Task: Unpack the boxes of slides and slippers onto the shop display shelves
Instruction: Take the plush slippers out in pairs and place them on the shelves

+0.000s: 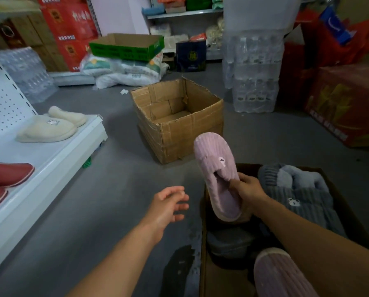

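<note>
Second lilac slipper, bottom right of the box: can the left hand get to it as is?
Probably yes. The left hand is open and holds nothing, and the second lilac slipper lies uncovered on top. But the right forearm, whose right hand grips the raised slipper, crosses the box, so the left would reach under it.

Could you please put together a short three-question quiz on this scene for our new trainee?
1. True or false: the left hand holds a slipper.
2. Which colour is the slipper that the right hand grips? A) cream B) pink C) red
3. Fill in: the cream slippers lie on the white ____.

Key: 1 false, it is open and holds nothing; 2 B; 3 shelf.
</note>
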A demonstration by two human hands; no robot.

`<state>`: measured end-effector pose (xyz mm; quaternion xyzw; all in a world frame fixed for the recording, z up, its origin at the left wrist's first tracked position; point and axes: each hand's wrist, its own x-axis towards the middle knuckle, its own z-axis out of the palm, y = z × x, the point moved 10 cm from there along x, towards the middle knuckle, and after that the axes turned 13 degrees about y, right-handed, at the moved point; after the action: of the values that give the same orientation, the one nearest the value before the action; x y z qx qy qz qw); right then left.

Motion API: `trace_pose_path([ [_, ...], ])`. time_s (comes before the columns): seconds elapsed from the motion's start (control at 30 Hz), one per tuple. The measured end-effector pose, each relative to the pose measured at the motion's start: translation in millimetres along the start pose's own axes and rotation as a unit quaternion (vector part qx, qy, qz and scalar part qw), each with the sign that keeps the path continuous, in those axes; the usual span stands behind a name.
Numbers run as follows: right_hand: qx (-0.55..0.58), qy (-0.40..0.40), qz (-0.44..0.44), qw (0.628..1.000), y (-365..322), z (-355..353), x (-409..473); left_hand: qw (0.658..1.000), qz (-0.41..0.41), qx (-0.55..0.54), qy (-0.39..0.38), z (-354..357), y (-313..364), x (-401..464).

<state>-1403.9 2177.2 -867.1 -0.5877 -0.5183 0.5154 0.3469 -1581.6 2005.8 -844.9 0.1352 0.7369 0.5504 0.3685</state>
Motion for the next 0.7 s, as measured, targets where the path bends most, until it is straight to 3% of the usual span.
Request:
trace_pose_path([
  [0.17,-0.135,-0.203,-0.050,0.969,-33.2,8.2,-30.1,0.996,-0.005,-0.079,0.028,-17.8,30.3,1.8],
  [0.27,-0.198,-0.276,-0.067,0.938,-51.2,6.8,-50.9,0.997,-0.006,-0.080,0.006,-24.0,44.5,-1.7],
  [0.37,-0.247,-0.309,-0.094,0.914,-61.7,2.9,-69.7,1.000,0.010,-0.010,-0.023,-20.8,46.5,-12.0],
  [0.57,-0.219,-0.237,-0.081,0.943,-50.5,-32.5,-65.9,0.999,-0.035,-0.022,-0.017,-27.0,8.2,-19.7],
  [0.7,-0.138,-0.128,-0.039,0.981,-32.2,-64.9,-55.7,0.995,-0.077,-0.059,0.007,-29.6,-24.5,-29.1],
])
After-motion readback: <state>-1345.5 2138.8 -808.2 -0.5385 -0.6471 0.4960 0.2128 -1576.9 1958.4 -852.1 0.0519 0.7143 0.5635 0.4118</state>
